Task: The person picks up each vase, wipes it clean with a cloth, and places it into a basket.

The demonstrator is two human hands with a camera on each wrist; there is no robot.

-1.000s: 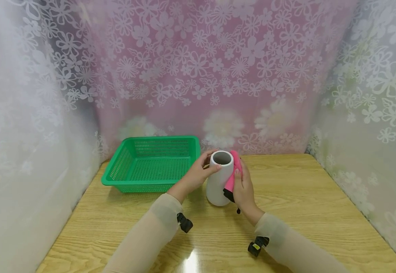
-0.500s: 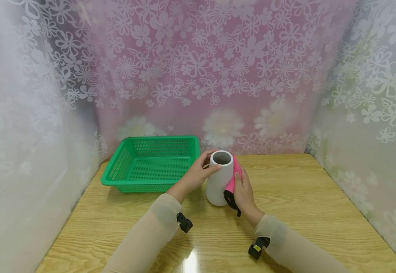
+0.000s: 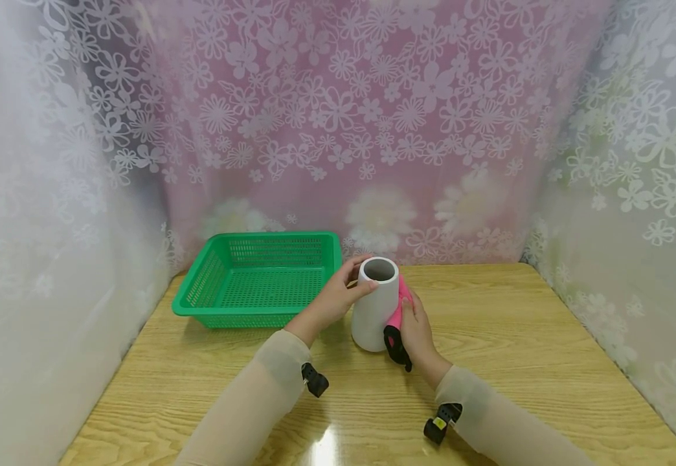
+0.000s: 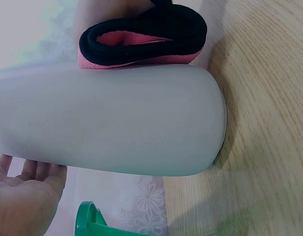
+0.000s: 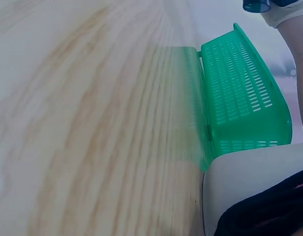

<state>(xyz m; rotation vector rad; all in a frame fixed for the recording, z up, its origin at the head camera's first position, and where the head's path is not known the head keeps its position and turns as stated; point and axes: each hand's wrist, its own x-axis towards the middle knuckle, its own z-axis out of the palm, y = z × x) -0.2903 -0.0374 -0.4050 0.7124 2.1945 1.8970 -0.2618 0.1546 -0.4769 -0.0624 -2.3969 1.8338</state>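
Observation:
A white vase [image 3: 371, 320] with a round open mouth stands upright on the wooden table. My left hand [image 3: 340, 291] grips it near the rim, thumb at the front and fingers round the far left side. On the vase's right side my right hand [image 3: 417, 327] holds a folded pink cloth [image 3: 396, 315] with black edging against the wall. Part of the cloth hangs below that hand. In the left wrist view the folded black edge [image 4: 141, 49] lies along the vase's side, and my left fingers [image 4: 43, 172] touch the opposite side.
A green plastic basket [image 3: 221, 312] with slotted walls stands at the back left, close to the vase and my left forearm. The wooden table [image 3: 518, 336] extends to the right. Flowered curtains [image 3: 373, 129] hang behind and on both sides.
The right hand and the cloth have slid down the vase's side a little, and more of the black edging hangs below the hand. The left hand and vase stay in place.

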